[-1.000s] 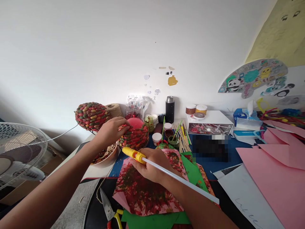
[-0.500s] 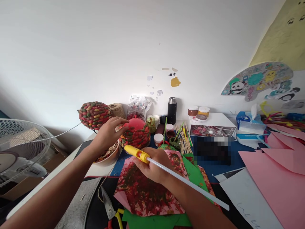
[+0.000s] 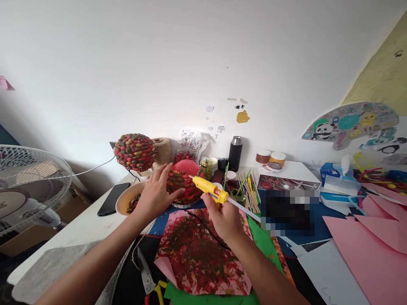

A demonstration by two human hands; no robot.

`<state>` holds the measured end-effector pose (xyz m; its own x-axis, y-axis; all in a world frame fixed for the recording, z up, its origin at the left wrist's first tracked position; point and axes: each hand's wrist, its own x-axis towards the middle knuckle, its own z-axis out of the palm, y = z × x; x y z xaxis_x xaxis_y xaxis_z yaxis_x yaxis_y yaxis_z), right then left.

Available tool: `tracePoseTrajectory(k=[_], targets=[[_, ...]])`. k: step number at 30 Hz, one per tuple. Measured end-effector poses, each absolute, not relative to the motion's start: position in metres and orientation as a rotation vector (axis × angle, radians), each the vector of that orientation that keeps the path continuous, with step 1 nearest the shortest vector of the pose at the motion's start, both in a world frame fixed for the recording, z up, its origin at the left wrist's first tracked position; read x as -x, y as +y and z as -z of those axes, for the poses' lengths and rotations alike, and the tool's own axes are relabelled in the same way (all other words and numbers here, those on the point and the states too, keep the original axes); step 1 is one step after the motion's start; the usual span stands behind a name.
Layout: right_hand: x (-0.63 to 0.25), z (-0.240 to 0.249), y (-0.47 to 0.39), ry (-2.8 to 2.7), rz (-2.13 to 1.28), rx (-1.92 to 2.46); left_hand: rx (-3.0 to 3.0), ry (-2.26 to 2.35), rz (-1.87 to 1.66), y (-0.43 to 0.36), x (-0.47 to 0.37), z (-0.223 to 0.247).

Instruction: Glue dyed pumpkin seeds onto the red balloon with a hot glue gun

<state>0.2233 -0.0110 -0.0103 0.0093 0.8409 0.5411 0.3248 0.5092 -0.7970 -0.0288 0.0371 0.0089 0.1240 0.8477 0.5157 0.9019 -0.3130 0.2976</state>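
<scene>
A red balloon [image 3: 183, 167] stands ahead of me, its lower part covered with red, green and brown painted pieces that look like shells. My left hand [image 3: 156, 192] lies at its left side with fingers spread, apparently touching it. In my right hand [image 3: 224, 218] is a yellow hot glue gun [image 3: 208, 189], its nozzle pointing left at the covered part of the balloon. A long whitish glue stick [image 3: 243, 207] sticks out of its back. Partly behind my left hand, a bowl [image 3: 122, 199] holds more painted pieces.
A finished-looking covered ball [image 3: 135, 151] stands back left by a twine spool [image 3: 163, 150]. Paint-stained pink paper [image 3: 203, 254] lies in front, scissors [image 3: 146, 273] beside it. Paint jars, sticks [image 3: 251, 190] and a black flask [image 3: 235, 153] stand behind; a fan [image 3: 34, 182] is at left.
My left hand has come down from the balloon's upper left to its side, fingers spreading. The glue gun has risen and moved right, its nozzle now at the covered part. The view has shifted slightly.
</scene>
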Motion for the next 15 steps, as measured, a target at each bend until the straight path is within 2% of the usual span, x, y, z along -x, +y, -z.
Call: tracePoseTrajectory(k=[6,15], targets=[[-0.224,0.012,-0.010,-1.534,-0.606,1.049,2.356,-1.927,0.970,0.039,0.038,-0.008],[-0.226,0.013,-0.007,-1.506,-0.671,1.074,2.706,-1.901,1.231,0.051,0.062,-0.010]])
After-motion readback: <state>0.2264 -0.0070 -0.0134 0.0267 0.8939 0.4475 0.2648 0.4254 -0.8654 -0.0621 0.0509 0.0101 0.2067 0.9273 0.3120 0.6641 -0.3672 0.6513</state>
